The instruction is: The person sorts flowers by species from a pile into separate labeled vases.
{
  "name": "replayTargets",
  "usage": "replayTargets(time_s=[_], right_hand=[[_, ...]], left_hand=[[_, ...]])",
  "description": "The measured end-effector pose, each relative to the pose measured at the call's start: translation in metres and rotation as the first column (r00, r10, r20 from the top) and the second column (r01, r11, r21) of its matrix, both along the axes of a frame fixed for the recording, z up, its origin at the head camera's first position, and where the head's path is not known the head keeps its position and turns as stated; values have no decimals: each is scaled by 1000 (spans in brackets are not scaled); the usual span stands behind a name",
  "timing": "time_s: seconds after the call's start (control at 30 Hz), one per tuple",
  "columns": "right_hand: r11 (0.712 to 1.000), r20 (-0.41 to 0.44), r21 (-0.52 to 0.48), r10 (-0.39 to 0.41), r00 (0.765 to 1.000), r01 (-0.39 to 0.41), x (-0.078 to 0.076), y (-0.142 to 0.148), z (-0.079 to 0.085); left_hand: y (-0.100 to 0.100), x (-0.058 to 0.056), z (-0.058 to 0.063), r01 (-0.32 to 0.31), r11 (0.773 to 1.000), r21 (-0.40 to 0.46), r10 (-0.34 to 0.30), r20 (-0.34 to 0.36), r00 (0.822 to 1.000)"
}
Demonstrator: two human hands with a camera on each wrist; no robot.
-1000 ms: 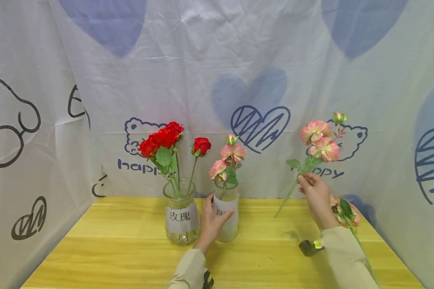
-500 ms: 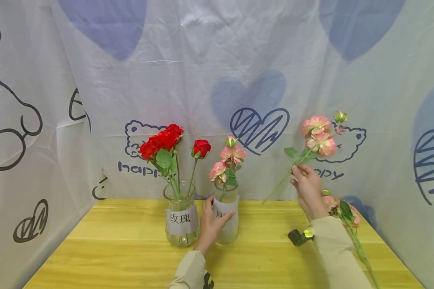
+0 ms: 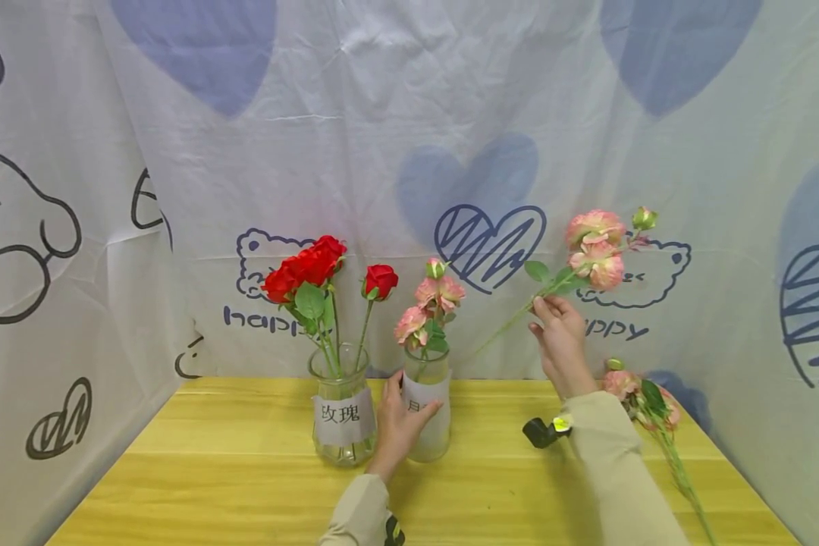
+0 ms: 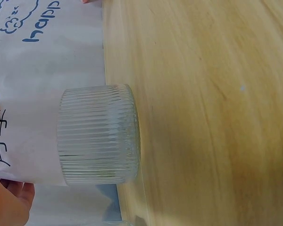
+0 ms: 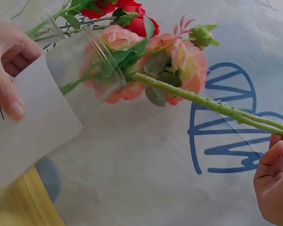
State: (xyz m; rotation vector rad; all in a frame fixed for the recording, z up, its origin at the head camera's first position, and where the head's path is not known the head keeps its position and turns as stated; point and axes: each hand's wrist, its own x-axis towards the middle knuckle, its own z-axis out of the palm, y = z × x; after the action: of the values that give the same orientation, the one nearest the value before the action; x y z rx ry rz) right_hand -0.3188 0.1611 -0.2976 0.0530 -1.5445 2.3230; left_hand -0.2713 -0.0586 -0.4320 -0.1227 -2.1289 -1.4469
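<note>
My left hand (image 3: 401, 425) holds a ribbed glass vase (image 3: 431, 444) around its paper label, thumb in front and fingers behind. The vase stands upright on the table, with pink flowers (image 3: 440, 292) in it. My right hand (image 3: 561, 337) pinches the green stem of another pink flower spray (image 3: 597, 243), raised to the right of the vase. That spray has two blooms, a bud and leaves, and tilts so its stem end points down-left. In the right wrist view the stem (image 5: 212, 104) shows near the vase mouth, with the two apart in the head view.
Left of the held vase stands a second glass vase (image 3: 341, 451) with a label and red roses (image 3: 307, 265). Further pink flowers (image 3: 644, 402) lie on the table's right side. A patterned cloth (image 3: 491, 91) hangs behind the wooden table (image 3: 198, 470).
My right hand has moved left and up with the pink flower spray, its stem end swinging towards the vase. My left hand keeps its hold on the vase.
</note>
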Motion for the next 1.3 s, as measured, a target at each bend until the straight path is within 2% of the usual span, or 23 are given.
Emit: replayTargets(time_s=[0.3,0.93,1.1,1.3], right_hand=[[997,-10,-62,45,999,-45,-5,-21,3],[995,4,-73,65,998,-65,-8,-52,-5],[998,16,-36,59,998,-59,-6,-57,-11],[997,-18,72,31,999,-30,-4,-63,-15]], left_hand=[[-1,-2,-2,0,1000,-11,0,4,1000],[0,0,0,11,1000,3,-11,-10,1000],[-1,1,0,12,1000,8,-12,-11,1000],[-1,0,0,16,1000,10,-16,4,1000]])
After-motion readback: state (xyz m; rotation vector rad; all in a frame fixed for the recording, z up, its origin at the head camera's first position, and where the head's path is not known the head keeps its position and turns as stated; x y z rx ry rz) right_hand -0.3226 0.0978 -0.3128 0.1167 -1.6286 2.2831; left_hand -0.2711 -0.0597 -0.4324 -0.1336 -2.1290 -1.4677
